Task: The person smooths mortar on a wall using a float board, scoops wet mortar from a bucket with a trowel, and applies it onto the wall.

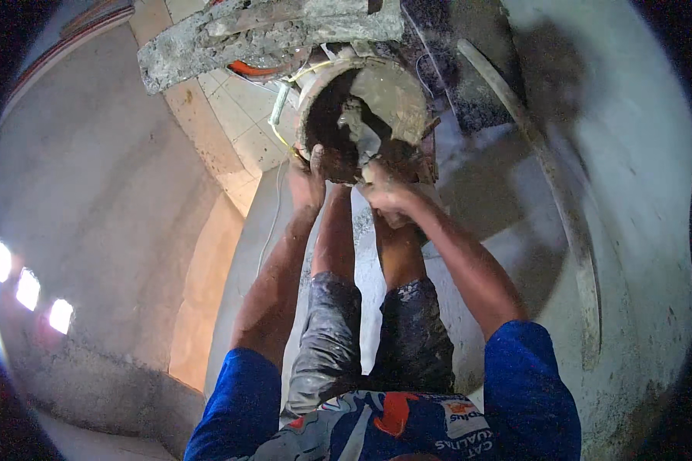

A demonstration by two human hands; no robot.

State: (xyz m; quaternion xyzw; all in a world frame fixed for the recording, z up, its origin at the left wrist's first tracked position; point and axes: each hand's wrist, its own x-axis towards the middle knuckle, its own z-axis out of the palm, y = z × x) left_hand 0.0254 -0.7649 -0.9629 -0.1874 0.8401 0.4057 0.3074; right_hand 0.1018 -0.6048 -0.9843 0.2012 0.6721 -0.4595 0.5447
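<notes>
Between my legs and just beyond them is a round, mortar-crusted bucket, its mouth facing up at me, with wet grey material and dark shadow inside. My left hand grips the left side of its rim. My right hand is closed at the near rim, right of centre; what lies in its fingers is too unclear to name.
A rough, crusted plank crosses beyond the bucket, with an orange item beneath. A pale roller-like item and cords lie left. Dark boards stand at the back right, a long curved batten along the right, tiles left.
</notes>
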